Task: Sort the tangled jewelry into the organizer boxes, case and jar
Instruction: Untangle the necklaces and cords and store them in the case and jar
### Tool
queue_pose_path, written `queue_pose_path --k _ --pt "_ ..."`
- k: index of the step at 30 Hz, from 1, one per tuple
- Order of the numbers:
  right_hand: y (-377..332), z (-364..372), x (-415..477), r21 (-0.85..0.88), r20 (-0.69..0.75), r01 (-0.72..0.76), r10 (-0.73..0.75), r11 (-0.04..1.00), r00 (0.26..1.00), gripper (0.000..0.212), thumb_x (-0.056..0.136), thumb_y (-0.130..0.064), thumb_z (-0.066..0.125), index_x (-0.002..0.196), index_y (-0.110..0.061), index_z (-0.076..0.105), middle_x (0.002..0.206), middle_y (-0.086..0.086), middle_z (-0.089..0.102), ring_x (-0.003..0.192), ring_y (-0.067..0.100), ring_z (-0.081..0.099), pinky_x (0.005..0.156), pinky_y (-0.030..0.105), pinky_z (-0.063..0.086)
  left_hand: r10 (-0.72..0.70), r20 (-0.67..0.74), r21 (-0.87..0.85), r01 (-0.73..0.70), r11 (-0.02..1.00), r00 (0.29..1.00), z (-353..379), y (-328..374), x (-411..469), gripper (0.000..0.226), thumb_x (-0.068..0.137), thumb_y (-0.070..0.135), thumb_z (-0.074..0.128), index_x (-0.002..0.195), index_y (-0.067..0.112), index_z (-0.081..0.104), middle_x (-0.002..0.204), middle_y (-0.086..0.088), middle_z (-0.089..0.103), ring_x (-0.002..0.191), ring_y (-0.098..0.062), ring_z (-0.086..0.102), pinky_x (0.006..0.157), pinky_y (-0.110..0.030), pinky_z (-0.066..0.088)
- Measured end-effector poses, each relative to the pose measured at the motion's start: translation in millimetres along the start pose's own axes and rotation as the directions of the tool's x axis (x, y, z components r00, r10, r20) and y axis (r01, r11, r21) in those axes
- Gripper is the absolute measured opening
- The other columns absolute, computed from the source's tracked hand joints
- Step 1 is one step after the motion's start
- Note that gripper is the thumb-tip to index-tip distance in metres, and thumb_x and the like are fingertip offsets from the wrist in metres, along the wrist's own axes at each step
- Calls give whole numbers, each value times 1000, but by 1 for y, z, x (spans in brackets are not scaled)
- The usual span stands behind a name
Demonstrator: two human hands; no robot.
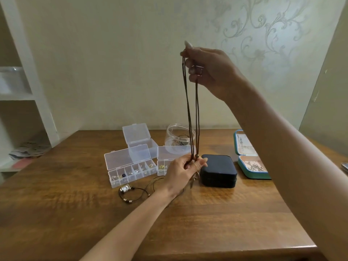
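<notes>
A long brown cord necklace (192, 113) hangs straight down above the wooden table (207, 213). My right hand (209, 70), raised high, pinches its top end. My left hand (180, 171) grips its lower end by a small bead, and a pendant dangles below the fingers. Behind the cord stands a clear jar (178, 140) with some jewelry inside. A clear organizer box (130, 166) with several filled compartments lies open at left. A second open organizer box (165, 161) sits partly behind my left hand. A dark bracelet with a pale charm (131, 192) lies loose on the table.
An empty clear box (139, 138) stands open at the back. A closed dark blue case (218, 171) sits right of my left hand. An open teal case (248, 159) with chains lies at far right. White shelves (24, 95) stand left of the table.
</notes>
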State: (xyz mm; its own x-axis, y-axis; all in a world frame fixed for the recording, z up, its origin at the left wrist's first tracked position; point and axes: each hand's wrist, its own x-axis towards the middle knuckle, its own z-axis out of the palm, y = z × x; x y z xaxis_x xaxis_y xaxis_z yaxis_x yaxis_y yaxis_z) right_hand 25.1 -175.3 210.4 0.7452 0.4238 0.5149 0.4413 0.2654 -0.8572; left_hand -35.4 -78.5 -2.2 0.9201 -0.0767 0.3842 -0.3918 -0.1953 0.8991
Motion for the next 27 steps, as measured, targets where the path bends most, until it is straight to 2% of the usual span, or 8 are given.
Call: queue_pose_path --k 3,6,11,16,20,23,25,27 --pt "0 -16 1 -118 -159 17 -36 993 987 15 88 -27 65 76 -19 67 81 -5 67 67 7 49 57 18 37 -58 52 -122 64 990 997 -5 7 -6 36 85 46 44 69 17 58 76 -1 57 74 -11 53 76 -22 43" --pt "5 -43 -1 36 -283 -49 57 998 958 15 87 -26 65 74 -19 63 84 -4 72 52 4 38 44 14 27 -115 27 -403 116 908 993 -21 8 -11 39 85 40 40 60 17 60 88 2 58 78 -1 57 73 -16 42" --pt "45 -78 -12 338 -298 -220 325 915 898 28 96 -21 52 69 -14 48 58 1 55 34 2 36 35 10 27 -188 -107 -866 1 500 976 -48 9 4 40 94 34 41 73 16 71 112 -6 59 117 -16 50 97 -29 42" --pt "99 -99 -31 -38 -114 -639 632 768 767 25 98 -16 48 73 -10 48 63 4 50 34 2 38 34 11 33 -189 -180 -946 -118 301 965 -70 22 20 35 101 28 35 75 14 53 107 -7 68 102 -23 65 100 -39 46" --pt "125 -94 -45 -233 -79 -700 704 676 706 19 97 -11 50 80 -4 55 70 10 54 45 8 47 42 17 44 -204 -176 -920 -87 382 963 -70 27 23 27 99 21 41 76 12 52 78 -6 65 78 -20 67 89 -41 54" --pt "129 -82 -49 -306 -33 -633 656 712 754 17 96 -5 51 85 3 62 77 16 63 53 14 60 52 21 54 -214 -83 -889 25 457 973 -66 30 31 25 99 20 38 77 13 45 64 0 48 54 -10 50 58 -27 54" --pt "125 -69 -48 -341 34 -549 593 763 804 16 94 -3 54 92 9 64 79 18 67 56 14 65 56 20 56 -232 -98 -742 85 665 968 -64 31 37 24 100 22 38 78 13 45 62 1 47 51 -8 45 49 -20 45" --pt "118 -54 -46 -377 96 -431 497 820 862 14 90 -4 60 94 9 66 79 15 69 60 12 65 57 18 55 -208 -145 -478 115 871 967 -60 30 44 22 99 20 41 84 11 53 70 -1 55 62 -10 52 57 -22 46"
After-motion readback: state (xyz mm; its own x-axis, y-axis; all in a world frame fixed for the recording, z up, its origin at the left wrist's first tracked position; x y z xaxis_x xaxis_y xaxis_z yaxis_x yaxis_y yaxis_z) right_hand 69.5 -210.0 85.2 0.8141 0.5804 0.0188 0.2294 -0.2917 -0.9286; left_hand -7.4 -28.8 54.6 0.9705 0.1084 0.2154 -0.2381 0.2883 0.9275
